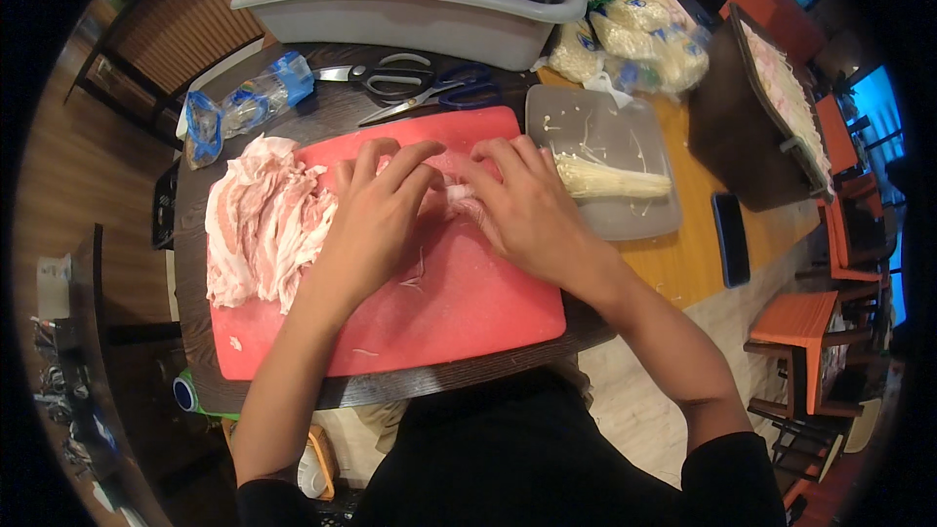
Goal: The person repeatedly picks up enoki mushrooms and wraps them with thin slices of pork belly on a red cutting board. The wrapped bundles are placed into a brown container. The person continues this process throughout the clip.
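A red cutting board [468, 307] lies before me, with a pile of thin raw meat slices [264, 224] on its left side. Near the board's middle, both hands have their fingers curled down onto a pale pink meat slice [457, 197]. My left hand [371, 220] pinches the slice's left part, its fingertips partly hidden. Bent round the other end are the fingers of my right hand [532, 205]. Beyond that hand, a bunch of enoki mushrooms [620, 182] rests on a grey plastic tray [639, 224], among stray strands.
Two pairs of scissors [390, 78] lie behind the board, beside a crumpled clear-and-blue wrapper [249, 102]. A grey tub [420, 29] holds red-and-white striped bags. Bagged enoki [634, 34], a dark deep container [742, 117] and a phone [730, 239] are on the right.
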Demonstrator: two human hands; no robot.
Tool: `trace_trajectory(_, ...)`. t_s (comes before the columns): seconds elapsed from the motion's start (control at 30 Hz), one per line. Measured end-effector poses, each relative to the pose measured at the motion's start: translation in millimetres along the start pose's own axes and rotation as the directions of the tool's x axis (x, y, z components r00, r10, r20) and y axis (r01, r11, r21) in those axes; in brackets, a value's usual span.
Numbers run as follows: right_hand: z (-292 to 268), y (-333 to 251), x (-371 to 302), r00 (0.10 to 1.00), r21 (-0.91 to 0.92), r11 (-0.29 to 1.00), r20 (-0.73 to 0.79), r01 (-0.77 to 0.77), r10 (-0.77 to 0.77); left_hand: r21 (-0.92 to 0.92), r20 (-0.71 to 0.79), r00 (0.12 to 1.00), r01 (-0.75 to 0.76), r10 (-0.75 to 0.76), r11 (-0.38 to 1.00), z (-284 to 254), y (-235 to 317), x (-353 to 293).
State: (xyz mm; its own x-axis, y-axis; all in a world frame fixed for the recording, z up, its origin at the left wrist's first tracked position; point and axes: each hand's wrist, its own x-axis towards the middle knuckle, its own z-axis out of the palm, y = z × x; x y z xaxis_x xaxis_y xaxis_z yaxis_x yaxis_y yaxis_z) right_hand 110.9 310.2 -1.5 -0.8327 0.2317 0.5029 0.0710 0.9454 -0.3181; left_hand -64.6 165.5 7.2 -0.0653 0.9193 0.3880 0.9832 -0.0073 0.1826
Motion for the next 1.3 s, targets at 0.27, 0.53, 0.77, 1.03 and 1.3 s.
trace_trajectory(0.27,11,32,31,0.987,-0.009,0.993,0.116,0.114,-0.112,-0.091,-0.195,0.977,0.075,-0.092,0.993,-13,-20,13)
trace_trajectory(0.53,41,44,52,0.965,-0.218,0.947,0.167,0.235,-0.202,-0.217,-0.284,0.902,0.271,-0.327,0.938,-61,-19,-29)
trace_trajectory(0.77,-99,48,40,0.989,0.29,0.95,0.124,-0.114,0.08,-0.433,-0.218,0.855,0.347,-0.471,0.832,-64,-33,-64)
trace_trajectory(1.03,-392,131,17,0.892,-0.035,0.909,-0.207,-0.416,0.401,-0.378,-0.265,0.781,0.456,-0.566,0.806,-86,-27,-108)
trace_trajectory(1.3,-385,277,94,0.726,-0.883,0.385,0.077,-0.269,0.683,-0.359,-0.429,0.568,0.606,-0.703,0.709,-84,-16,-124)
